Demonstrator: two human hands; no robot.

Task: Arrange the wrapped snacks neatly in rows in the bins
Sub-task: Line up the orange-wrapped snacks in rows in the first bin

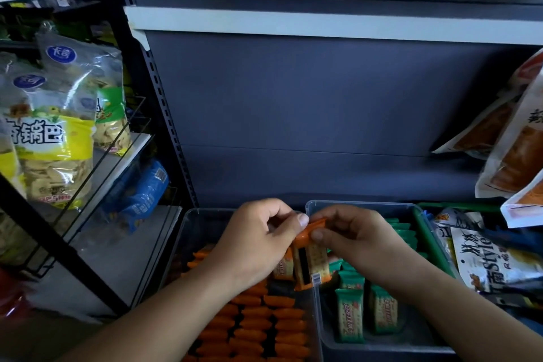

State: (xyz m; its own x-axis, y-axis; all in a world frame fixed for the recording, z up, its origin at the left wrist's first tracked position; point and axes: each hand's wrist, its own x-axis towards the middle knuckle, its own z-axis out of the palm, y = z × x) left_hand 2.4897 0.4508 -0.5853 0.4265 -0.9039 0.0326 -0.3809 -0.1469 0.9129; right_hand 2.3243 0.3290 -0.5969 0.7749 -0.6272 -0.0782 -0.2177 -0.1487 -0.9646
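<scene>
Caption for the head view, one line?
Left hand and right hand pinch one orange snack where the orange-snack bin meets the green-snack bin.

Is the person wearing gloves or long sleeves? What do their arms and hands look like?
No gloves. The left hand and right hand are both bare, with short, plain nails and no rings that I can see. The forearms are bare too: no sleeve, watch or bracelet shows in the picture.

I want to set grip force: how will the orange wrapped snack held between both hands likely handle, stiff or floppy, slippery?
The orange wrapped snack is probably fairly stiff: it hangs straight though the left hand and right hand pinch only its top. Its smooth film likely slips. It looks like crackers, which may snap if squeezed.
</scene>
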